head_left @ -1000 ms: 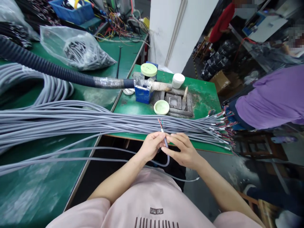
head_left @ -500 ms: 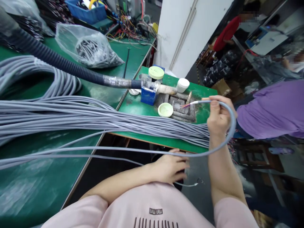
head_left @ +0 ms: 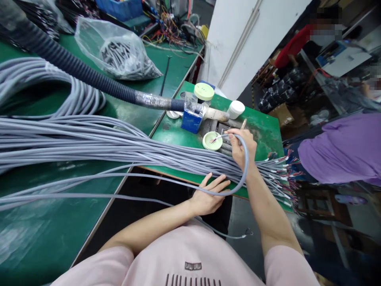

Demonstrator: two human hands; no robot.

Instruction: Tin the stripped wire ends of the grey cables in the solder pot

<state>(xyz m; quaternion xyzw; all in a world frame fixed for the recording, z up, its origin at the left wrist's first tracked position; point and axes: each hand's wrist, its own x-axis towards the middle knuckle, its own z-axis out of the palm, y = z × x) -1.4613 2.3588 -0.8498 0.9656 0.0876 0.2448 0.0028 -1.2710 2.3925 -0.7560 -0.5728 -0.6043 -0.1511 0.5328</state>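
Observation:
My right hand (head_left: pixel 245 147) is closed on a grey cable (head_left: pixel 246 169) near its stripped end. The cable bends back in a loop around the right of that hand. Its thin coloured wires (head_left: pixel 213 140) point left, over or in a shallow pale-green dish (head_left: pixel 212 147); whether they touch its contents I cannot tell. My left hand (head_left: pixel 208 198) is open, fingers spread, at the table's front edge, with the looped cable passing across it. Just beyond its fingertips lies a thick bundle of grey cables (head_left: pixel 166 153), their stripped ends (head_left: pixel 287 174) fanned out at the right.
Behind the dish, a black hose (head_left: pixel 98 81) leads to a nozzle (head_left: pixel 217 114) beside a blue box (head_left: pixel 191 121). A square metal frame (head_left: pixel 228 147) is partly hidden by my right hand. A white tub (head_left: pixel 237 108) stands behind. A person in purple (head_left: pixel 342 149) is at the right.
My right hand has moved left with the cable, bringing its wires from above the metal frame to the pale-green dish. My left hand has risen to the bundle's edge, fingers spreading.

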